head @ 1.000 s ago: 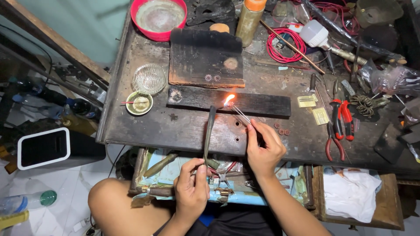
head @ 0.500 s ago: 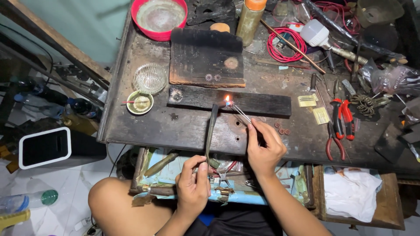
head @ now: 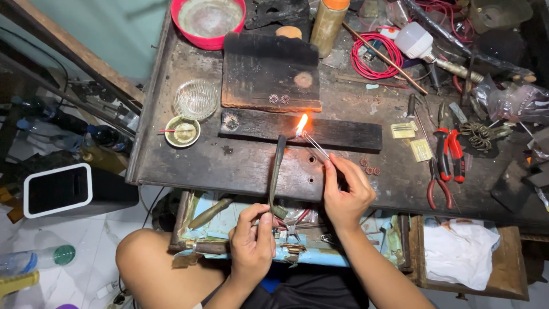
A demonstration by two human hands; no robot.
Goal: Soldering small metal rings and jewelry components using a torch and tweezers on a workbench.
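Note:
My left hand (head: 254,240) grips a thin metal torch (head: 277,169) that points up the bench, with an orange flame (head: 301,123) burning at its tip. My right hand (head: 345,191) pinches slim tweezers (head: 316,146) whose tips reach into the flame, holding a tiny piece too small to make out. The flame sits over a long charred wooden block (head: 337,133) on the dark workbench (head: 240,163). Two small round ornaments (head: 279,99) lie on a bigger charred board (head: 269,74) behind it.
A red bowl (head: 210,20), a glass dish (head: 195,98) and a small green cup (head: 182,131) stand at the left. Red-handled pliers (head: 446,154), coiled red wire (head: 374,54) and a bottle (head: 330,20) lie right and back. An open drawer (head: 240,220) sits under my hands.
The flame has flickered smaller and then flared up again. Both hands and their tools have stayed almost in place.

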